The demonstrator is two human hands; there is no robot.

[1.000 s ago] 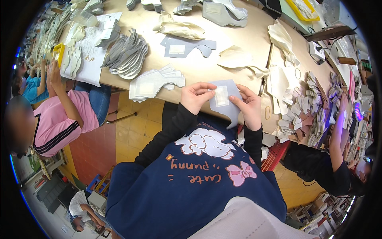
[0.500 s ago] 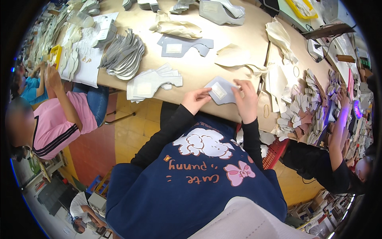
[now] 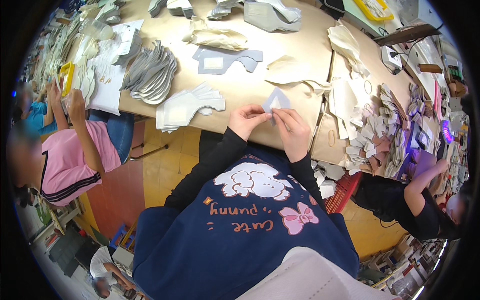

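Just past the table's front edge, a small grey-blue cut piece [image 3: 283,96] with a white patch is held up in front of me. My left hand [image 3: 245,121] pinches its lower left edge between thumb and fingers. Closed on the lower right side is my right hand [image 3: 294,129], its fingertips close to the left thumb and covering part of the patch. To the left lies a fanned stack of pale cut pieces [image 3: 175,112]. Beyond the hands are grey pieces with a white patch [image 3: 230,60] and a cream cut piece [image 3: 287,69].
A fanned grey stack [image 3: 150,75] sits farther left on the brown-covered table [image 3: 290,42]. Cream pieces [image 3: 345,102] and heaped small parts [image 3: 372,142] lie to the right. A red basket [image 3: 344,190] stands below the table edge. Co-workers sit on both sides.
My hands have come closer together, the right one moving left and down. The grey-blue piece has been lifted and now looks folded or tilted, showing narrower than before.
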